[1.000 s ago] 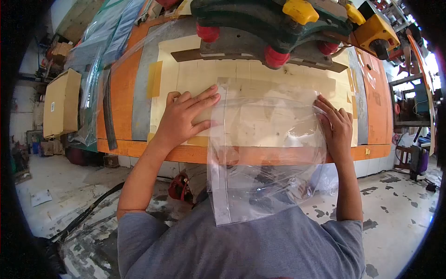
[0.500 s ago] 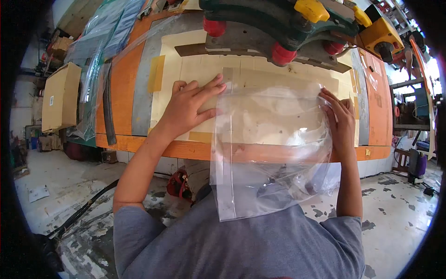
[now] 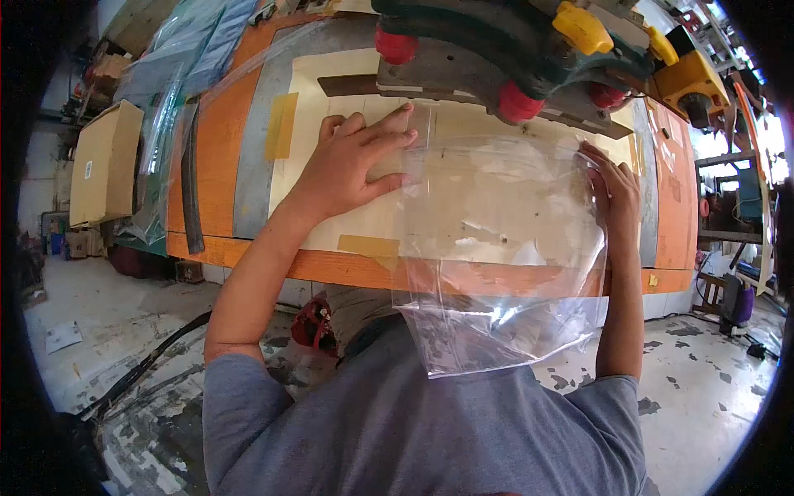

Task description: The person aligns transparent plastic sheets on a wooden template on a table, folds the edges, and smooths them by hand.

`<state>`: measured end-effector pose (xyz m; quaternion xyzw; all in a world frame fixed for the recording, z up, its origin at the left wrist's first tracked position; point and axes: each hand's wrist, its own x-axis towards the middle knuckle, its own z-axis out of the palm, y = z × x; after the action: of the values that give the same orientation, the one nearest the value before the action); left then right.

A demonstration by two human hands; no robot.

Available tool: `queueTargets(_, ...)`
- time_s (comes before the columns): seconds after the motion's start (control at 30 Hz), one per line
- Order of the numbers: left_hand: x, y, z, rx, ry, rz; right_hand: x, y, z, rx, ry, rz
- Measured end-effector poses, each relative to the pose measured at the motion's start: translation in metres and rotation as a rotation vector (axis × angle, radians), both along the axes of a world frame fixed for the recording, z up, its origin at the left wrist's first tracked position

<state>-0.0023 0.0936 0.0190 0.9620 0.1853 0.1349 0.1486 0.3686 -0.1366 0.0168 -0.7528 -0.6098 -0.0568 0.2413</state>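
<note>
Clear plastic [image 3: 513, 198] lay mid-frame, overhanging the table [image 3: 343, 269].
The left hand [image 3: 343, 169], spread open, touched its left edge; the right hand [image 3: 620, 192], nearly closed, pinched the other; uneven pulling or the overhang's weight could have skewed it.

1. This is a workshop, probably a small one, with a heavy green machine [image 3: 463, 41] over the bench [image 3: 217, 157].
2. The machine carries red knobs [image 3: 519, 101] and yellow knobs [image 3: 582, 27]; a yellow box [image 3: 693, 80] with a black button sits beside it.
3. The orange bench bears a grey plate [image 3: 255, 161] and a cream sheet [image 3: 364, 236] with tape [image 3: 281, 126] on it.
4. Clear plastic [image 3: 178, 62] lies at the left, near a carton [image 3: 106, 165].
5. Crowded racks [image 3: 736, 157] stand at the right.
6. The floor [image 3: 682, 364] is pale with dark, worn patches, and a black cable [image 3: 149, 361] crosses it.
</note>
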Motion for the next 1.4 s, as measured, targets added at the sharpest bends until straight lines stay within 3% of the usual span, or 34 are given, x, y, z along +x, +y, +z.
queueTargets(0.9, 0.008, -0.002, 0.004, 0.084, 0.014, 0.038, 0.018, -0.002, -0.019, 0.039, -0.056, -0.003)
queueTargets(1.1, 0.012, -0.007, 0.011, 0.037, 0.053, 0.041, 0.001, -0.004, 0.007, 0.039, 0.004, -0.016)
queueTargets(1.4, 0.014, -0.007, 0.011, 0.064, 0.082, 0.046, 0.003, -0.004, 0.005, -0.096, -0.034, -0.061)
